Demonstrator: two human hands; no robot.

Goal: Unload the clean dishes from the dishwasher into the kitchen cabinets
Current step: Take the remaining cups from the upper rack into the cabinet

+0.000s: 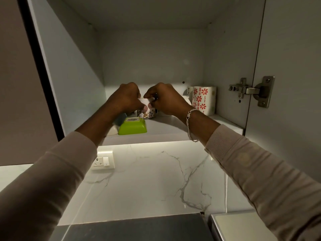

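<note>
A small white cup (146,102) hangs directly over a floral mug (146,114) on the cabinet shelf (173,126); I cannot tell whether they touch. Both arms reach up and forward. The left hand (128,97) grips the cup from 9 o'clock and the right hand (165,100) from 3 o'clock, fingers curled. An upturned green bowl (132,126) lies at the mug's 7 o'clock.

Both arms reach up and forward, pale sleeves (52,180) ending partway along the forearms, and the left hand (129,98) and right hand (166,101) meet knuckles-up, fingers curled and pinching a small white cup (147,101) between them, a chain bracelet (189,122) hanging on the right wrist.
</note>
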